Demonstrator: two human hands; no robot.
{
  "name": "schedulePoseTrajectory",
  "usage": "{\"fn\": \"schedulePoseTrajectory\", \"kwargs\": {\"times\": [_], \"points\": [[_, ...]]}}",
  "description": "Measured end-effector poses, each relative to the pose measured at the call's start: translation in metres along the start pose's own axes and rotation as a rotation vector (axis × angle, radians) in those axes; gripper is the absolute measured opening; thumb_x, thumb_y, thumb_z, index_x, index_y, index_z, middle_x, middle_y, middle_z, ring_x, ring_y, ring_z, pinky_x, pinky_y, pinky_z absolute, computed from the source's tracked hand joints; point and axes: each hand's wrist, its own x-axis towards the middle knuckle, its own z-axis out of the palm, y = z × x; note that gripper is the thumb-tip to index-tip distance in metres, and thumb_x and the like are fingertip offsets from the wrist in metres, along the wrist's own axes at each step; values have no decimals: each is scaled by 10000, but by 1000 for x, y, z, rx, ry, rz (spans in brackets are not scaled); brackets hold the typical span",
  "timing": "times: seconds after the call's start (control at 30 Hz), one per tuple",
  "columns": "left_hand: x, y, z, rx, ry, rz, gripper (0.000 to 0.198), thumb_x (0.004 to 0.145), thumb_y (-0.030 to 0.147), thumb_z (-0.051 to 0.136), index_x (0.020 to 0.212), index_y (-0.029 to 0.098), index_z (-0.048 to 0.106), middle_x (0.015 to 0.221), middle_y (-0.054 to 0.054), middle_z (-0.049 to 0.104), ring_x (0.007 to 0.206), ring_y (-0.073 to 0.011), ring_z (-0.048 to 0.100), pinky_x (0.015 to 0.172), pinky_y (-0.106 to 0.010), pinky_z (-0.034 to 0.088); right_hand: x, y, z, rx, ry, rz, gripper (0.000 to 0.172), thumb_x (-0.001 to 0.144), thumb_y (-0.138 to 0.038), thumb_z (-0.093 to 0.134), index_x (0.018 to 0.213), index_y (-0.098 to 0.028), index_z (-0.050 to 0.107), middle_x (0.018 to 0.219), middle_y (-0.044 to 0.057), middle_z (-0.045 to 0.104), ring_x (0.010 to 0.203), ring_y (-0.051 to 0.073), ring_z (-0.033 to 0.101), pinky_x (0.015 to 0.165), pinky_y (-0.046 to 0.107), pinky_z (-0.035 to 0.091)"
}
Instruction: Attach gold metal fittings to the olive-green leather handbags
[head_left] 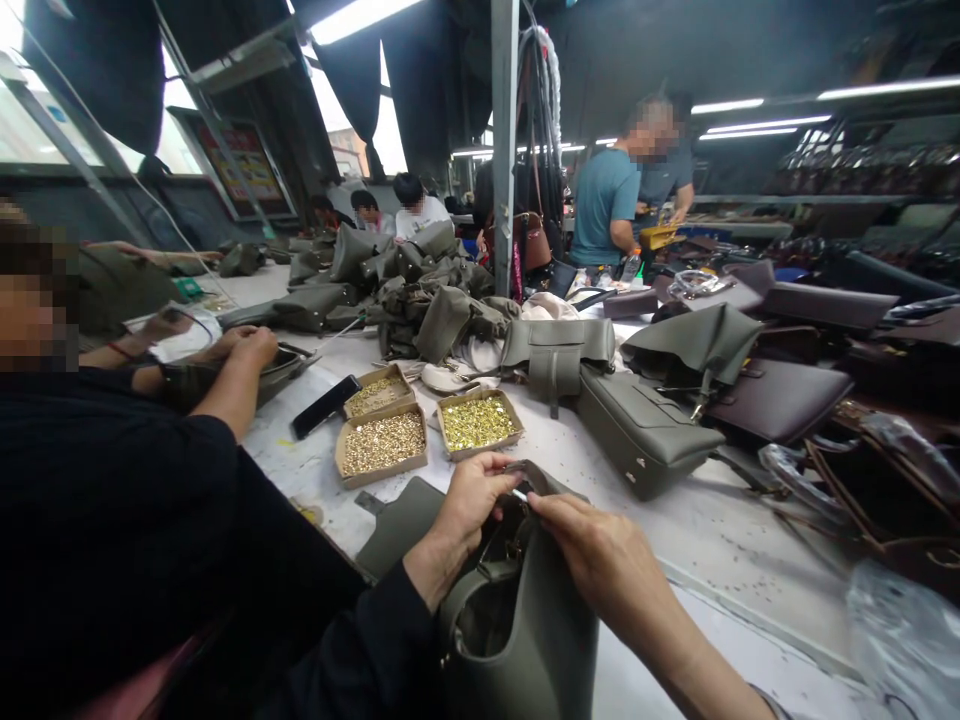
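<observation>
An olive-grey handbag (559, 610) stands upright at the table's near edge, its mouth facing me. My left hand (469, 505) pinches the bag's upper rim between thumb and fingers. Opposite it, my right hand (596, 545) grips a small white stick-like piece (520, 495) at the same rim; its exact kind is too small to tell. A metal ring and strap show inside the bag opening. The bag's flap (397, 525) spreads out to the left, partly behind my left wrist. Beyond my hands sits a cardboard tray of shiny gold metal pieces (480, 420).
Two more trays of small gold fittings (384, 442) stand left of it, beside a black phone (325, 406). A co-worker's hands (244, 350) handle another bag at left. Finished-looking grey bags (645, 420) lie right; a heap of bags (442, 300) fills the back. Clear plastic (904, 630) lies near right.
</observation>
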Motion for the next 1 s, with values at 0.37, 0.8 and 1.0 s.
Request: {"fn": "schedulePoseTrajectory", "kwargs": {"times": [0.37,0.8,1.0], "points": [[-8,0,15,18,-31,-25,321,653,264,831,913,109,721,664,-17,682,413,-66,475,314,-154,314,-29,20,23,137,117,105,413,1039,-189,361,1329,-215,654,1005,92,672,773,208,725,677,312,591],[-12,2,13,56,-24,-57,435,645,331,832,977,91,686,637,-3,650,430,-85,510,323,-157,384,-12,34,21,723,59,266,323,990,-294,507,1200,-203,735,928,28,585,516,77,585,501,233,492],[-14,3,14,69,1,-82,422,672,304,806,1016,90,686,686,-19,675,486,-106,572,351,-166,434,-7,44,13,891,-62,311,325,936,-329,580,1176,-202,758,908,10,543,502,61,561,444,202,458]]}}
